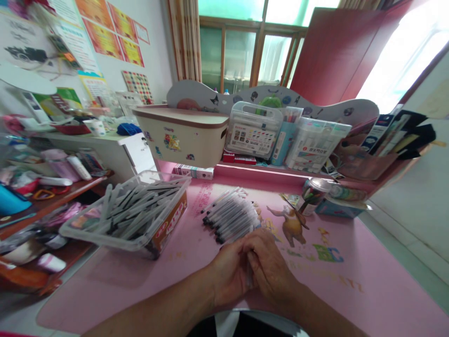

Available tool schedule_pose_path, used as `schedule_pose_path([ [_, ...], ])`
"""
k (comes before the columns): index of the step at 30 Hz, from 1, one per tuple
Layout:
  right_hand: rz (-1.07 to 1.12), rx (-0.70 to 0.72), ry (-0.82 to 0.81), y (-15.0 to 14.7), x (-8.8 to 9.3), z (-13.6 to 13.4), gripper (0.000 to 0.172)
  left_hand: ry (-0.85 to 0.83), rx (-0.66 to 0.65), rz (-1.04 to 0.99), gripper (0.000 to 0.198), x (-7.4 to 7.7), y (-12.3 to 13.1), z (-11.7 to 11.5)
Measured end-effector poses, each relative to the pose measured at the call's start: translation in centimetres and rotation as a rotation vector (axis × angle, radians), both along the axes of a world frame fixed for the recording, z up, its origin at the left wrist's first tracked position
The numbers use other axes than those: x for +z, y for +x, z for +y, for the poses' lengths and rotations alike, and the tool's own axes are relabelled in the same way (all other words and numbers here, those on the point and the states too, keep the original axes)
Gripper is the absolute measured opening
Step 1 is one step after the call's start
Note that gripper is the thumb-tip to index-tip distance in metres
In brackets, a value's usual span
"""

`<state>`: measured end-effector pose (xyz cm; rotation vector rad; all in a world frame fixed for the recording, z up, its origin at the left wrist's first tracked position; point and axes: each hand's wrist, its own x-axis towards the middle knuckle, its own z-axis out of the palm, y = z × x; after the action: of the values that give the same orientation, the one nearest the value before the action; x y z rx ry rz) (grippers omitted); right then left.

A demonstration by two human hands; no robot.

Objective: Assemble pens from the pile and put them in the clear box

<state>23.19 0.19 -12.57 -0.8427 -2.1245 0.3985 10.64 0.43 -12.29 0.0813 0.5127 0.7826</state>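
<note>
My left hand (228,276) and my right hand (270,264) are closed together near the front edge of the pink desk (336,285). Between the palms a thin, translucent pen (249,274) shows in part; the fingers hide the rest of it. Just beyond my hands lies a pile of clear-barrelled pens (231,215) with black ends, side by side on the desk. To the left stands an open clear plastic box (140,244), filled with loose translucent and black pen parts (136,206).
Along the back shelf are a cream bin (189,140), a clear marker case (254,133) and another marker box (317,145). A can (314,194) and a blue tissue box (340,207) stand at the right. Cluttered shelves (80,187) flank the desk's left side.
</note>
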Motion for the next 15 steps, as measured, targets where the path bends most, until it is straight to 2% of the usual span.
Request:
schedule_pose_path([
  [5, -0.071, 0.084, -0.047, 0.1, 0.7, -0.2, 0.015, -0.063, -0.001, -0.024, 0.017, -0.3, 0.1, 0.0],
  [9, 0.029, 0.117, -0.090, 0.7, 0.9, -0.1, 0.014, -0.012, 0.050, 0.089, 0.006, -0.4, -0.2, 0.2],
  [12, 0.161, 0.023, -0.023, 1.4, 0.8, 0.5, 0.018, 0.027, 0.038, 0.248, 0.010, 0.0, -0.6, 0.5],
  [15, 0.226, -0.106, 0.043, 2.2, 0.4, 1.4, 0.018, 0.133, 0.020, 0.408, 0.015, 1.1, -1.2, 0.6],
])
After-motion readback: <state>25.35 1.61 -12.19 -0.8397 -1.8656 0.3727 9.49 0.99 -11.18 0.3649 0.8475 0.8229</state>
